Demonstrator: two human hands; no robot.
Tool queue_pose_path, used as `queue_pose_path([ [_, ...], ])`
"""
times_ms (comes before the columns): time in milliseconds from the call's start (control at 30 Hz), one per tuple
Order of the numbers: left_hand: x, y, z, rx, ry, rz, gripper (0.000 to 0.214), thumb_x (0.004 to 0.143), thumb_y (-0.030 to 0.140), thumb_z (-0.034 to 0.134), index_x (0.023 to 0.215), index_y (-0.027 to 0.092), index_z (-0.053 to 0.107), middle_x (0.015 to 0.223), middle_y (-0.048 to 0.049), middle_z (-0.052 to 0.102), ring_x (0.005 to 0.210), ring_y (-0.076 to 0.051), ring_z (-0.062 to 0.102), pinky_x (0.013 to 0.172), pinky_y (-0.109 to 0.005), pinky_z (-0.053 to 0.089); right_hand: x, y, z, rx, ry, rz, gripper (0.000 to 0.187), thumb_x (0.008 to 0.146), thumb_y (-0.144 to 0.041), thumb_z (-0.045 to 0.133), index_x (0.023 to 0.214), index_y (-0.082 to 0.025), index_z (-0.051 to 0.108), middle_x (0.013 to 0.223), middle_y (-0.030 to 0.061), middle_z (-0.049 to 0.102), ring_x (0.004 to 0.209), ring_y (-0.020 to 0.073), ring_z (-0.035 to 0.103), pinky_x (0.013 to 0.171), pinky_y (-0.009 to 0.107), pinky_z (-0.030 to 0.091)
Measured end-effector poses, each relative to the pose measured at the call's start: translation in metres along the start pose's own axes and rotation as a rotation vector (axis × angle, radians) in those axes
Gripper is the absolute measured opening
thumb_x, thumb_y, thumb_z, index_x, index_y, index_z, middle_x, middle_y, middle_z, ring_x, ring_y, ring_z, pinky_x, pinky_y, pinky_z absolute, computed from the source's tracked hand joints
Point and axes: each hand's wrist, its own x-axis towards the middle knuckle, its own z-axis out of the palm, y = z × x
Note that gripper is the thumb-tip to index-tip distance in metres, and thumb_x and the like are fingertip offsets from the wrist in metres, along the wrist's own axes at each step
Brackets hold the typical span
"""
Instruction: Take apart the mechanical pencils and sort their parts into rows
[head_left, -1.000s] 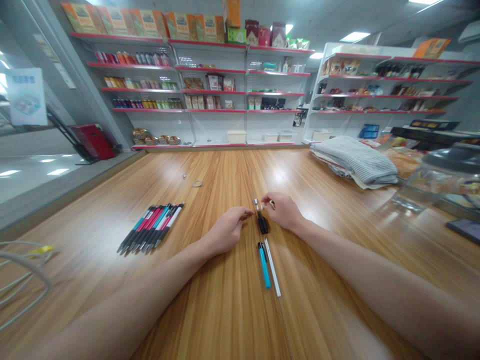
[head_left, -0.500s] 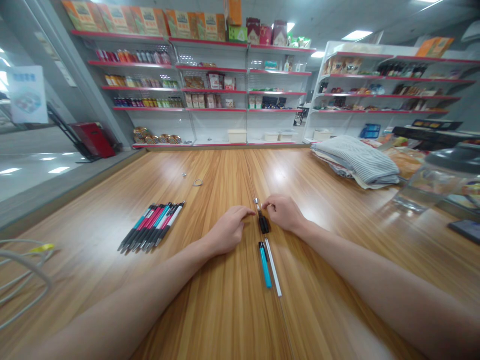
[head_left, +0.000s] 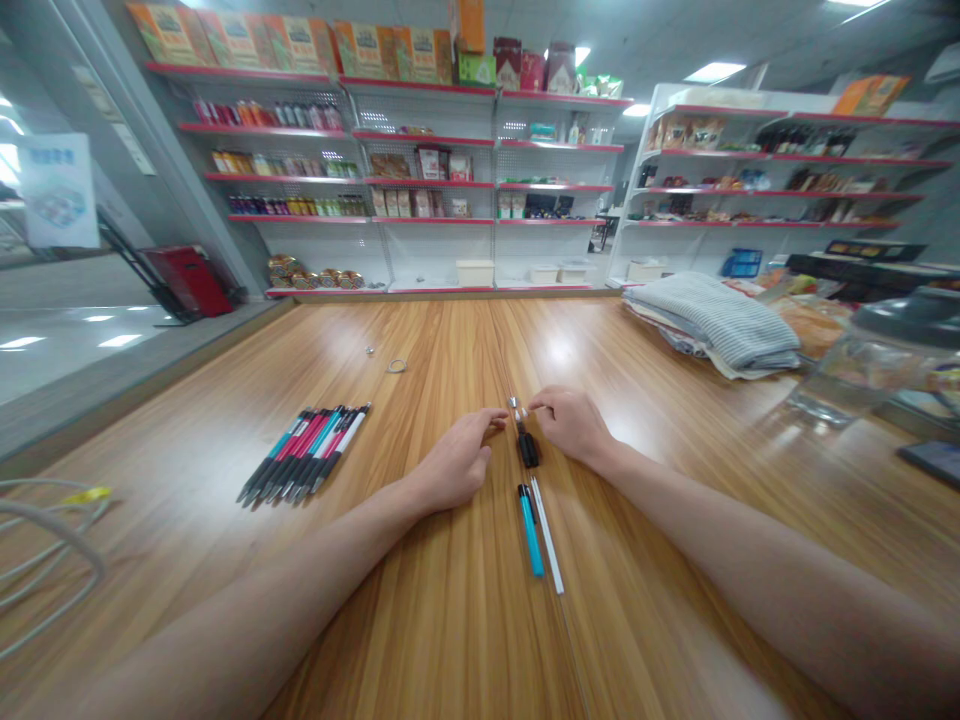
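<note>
Disassembled pen parts lie in a row between my hands. At the far end sits a small silver cone tip [head_left: 514,402], with a small whitish piece [head_left: 523,413] just nearer. Close below is a black pen grip [head_left: 528,450]. A blue pen barrel [head_left: 531,532] with a black clip lies beside a thin white refill [head_left: 547,535]. My left hand [head_left: 459,458] rests on the table, its index finger stretched towards the grip, holding nothing visible. From the other side, my right hand [head_left: 571,422] extends its index fingertip close to the whitish piece; the remaining fingers are curled.
Several assembled pens [head_left: 304,455] lie side by side at left. A small ring [head_left: 397,366] is farther back. Folded cloths [head_left: 712,315], a clear jug [head_left: 840,370] and a phone [head_left: 930,463] are at right; a pale cable [head_left: 52,540] is at left.
My left index finger has drawn back slightly from the pen parts. The whitish piece shows more plainly near my right fingertip. The barrel and refill have stayed put.
</note>
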Motion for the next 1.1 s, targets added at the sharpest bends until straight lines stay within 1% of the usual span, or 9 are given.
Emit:
queue_pose_path([
  [100, -0.0003, -0.0010, 0.0003, 0.059, -0.028, -0.010, 0.050, 0.080, 0.004, 0.044, 0.128, 0.018, 0.042, 0.124, -0.0110, 0.054, 0.120, -0.022, 0.050, 0.107, -0.045, 0.037, -0.0002, 0.0001, 0.0006, -0.006, -0.024, -0.027, 0.028, 0.083, -0.012, 0.045, 0.088, -0.017, 0.072, 0.093, 0.0052, 0.071, 0.087, 0.0142, 0.064, 0.085, 0.022, 0.046],
  [300, 0.0001, 0.0002, -0.0006, 0.097, -0.038, 0.007, 0.049, 0.081, 0.004, 0.043, 0.128, 0.018, 0.041, 0.124, -0.0112, 0.054, 0.120, -0.022, 0.050, 0.107, -0.045, 0.038, -0.0005, -0.0002, 0.0016, 0.002, -0.061, -0.057, 0.029, 0.084, -0.012, 0.044, 0.089, -0.019, 0.072, 0.093, 0.0042, 0.070, 0.087, 0.0135, 0.063, 0.084, 0.022, 0.045],
  [600, -0.0002, -0.0007, -0.0012, 0.103, -0.043, -0.003, 0.049, 0.081, 0.004, 0.044, 0.128, 0.017, 0.041, 0.125, -0.0118, 0.054, 0.121, -0.022, 0.050, 0.107, -0.046, 0.038, -0.0005, -0.0001, 0.0044, 0.001, -0.031, -0.068, 0.029, 0.084, -0.011, 0.044, 0.092, -0.018, 0.071, 0.093, 0.0047, 0.070, 0.088, 0.0143, 0.062, 0.085, 0.023, 0.044],
  [867, -0.0001, -0.0013, 0.0001, 0.106, -0.032, 0.009, 0.048, 0.081, 0.005, 0.044, 0.128, 0.018, 0.042, 0.124, -0.0111, 0.054, 0.120, -0.022, 0.050, 0.107, -0.046, 0.039, -0.0005, -0.0023, 0.0028, 0.021, -0.047, -0.086, 0.030, 0.083, -0.010, 0.044, 0.094, -0.018, 0.071, 0.093, 0.0043, 0.069, 0.087, 0.0141, 0.062, 0.083, 0.022, 0.045],
  [1100, 0.0000, -0.0006, -0.0007, 0.121, -0.036, 0.016, 0.047, 0.081, 0.005, 0.044, 0.127, 0.017, 0.043, 0.123, -0.0116, 0.055, 0.119, -0.022, 0.051, 0.106, -0.045, 0.040, -0.0007, -0.0022, 0.0033, 0.023, -0.040, -0.098, 0.029, 0.083, -0.010, 0.044, 0.092, -0.018, 0.071, 0.092, 0.0044, 0.069, 0.086, 0.0139, 0.062, 0.082, 0.022, 0.045],
])
